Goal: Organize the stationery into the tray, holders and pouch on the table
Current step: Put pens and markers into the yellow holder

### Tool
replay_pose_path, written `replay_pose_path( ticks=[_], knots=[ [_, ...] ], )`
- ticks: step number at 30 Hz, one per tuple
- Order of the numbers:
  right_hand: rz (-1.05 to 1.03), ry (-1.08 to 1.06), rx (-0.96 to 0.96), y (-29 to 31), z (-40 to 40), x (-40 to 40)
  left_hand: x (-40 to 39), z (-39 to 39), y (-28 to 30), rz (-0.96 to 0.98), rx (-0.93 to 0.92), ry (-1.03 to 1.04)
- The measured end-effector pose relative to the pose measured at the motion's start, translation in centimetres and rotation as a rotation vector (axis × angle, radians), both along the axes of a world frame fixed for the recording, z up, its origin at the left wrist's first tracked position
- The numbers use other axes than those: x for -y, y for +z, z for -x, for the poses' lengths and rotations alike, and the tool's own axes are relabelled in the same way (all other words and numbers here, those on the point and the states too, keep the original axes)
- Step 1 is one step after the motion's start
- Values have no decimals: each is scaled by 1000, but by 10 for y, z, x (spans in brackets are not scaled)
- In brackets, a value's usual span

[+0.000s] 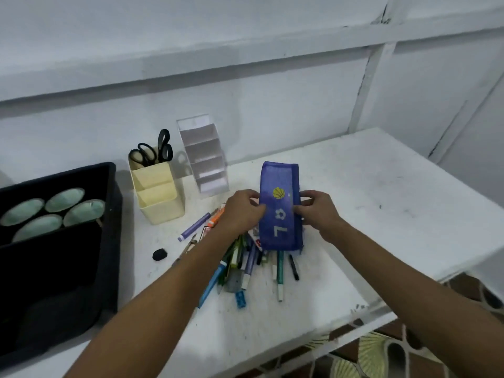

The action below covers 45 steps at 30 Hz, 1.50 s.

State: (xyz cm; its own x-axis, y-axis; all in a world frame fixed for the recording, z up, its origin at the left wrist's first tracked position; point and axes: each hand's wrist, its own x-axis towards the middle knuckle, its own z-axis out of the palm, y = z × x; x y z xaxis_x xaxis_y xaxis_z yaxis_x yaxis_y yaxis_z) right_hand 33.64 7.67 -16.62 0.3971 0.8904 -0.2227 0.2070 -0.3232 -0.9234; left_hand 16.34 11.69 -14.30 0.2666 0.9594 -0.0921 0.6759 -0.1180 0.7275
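Loose pile of pens and markers [245, 266] nearest, centre of white table [354, 192], still unsorted. Just beyond, blue mesh pouch [279, 208] lifted over pile, pinched at both long edges: left hand [241, 211] on left edge, right hand [317, 211] on zipper side, probably to open it. Far left: cream holder [158, 192] with scissors [152, 151], clear tiered holder [204, 156], black tray [54, 241].
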Motion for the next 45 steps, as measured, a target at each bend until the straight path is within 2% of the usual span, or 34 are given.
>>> replay_pose_path(
  ticks=[8, 12, 16, 20, 25, 29, 32, 35, 45],
  knots=[
    [83, -167, -81, -11, -80, 29, -1, -24, -30, -144, -272, -148],
    [144, -193, -14, -20, -104, 38, -4, -24, -34, -237, -330, -207],
    [174, -180, 202, -27, -117, 43, -6, -21, -41, -271, -351, -233],
    [165, -108, 366, -24, -110, 41, -7, -19, -44, -280, -364, -243],
    [12, -9, 590, -18, -91, 34, -6, -24, -42, -279, -375, -236],
    [-38, 169, 593, -15, -72, 21, -3, -37, -35, -287, -355, -308],
    [-32, 371, 593, -14, -56, 13, -3, -47, -31, -248, -403, -451],
    [-25, 478, 623, -18, -44, 8, -3, -52, -31, -193, -455, -505],
    [33, 414, 735, -35, -37, -5, -11, -50, -35, -228, -640, -632]
  ],
)
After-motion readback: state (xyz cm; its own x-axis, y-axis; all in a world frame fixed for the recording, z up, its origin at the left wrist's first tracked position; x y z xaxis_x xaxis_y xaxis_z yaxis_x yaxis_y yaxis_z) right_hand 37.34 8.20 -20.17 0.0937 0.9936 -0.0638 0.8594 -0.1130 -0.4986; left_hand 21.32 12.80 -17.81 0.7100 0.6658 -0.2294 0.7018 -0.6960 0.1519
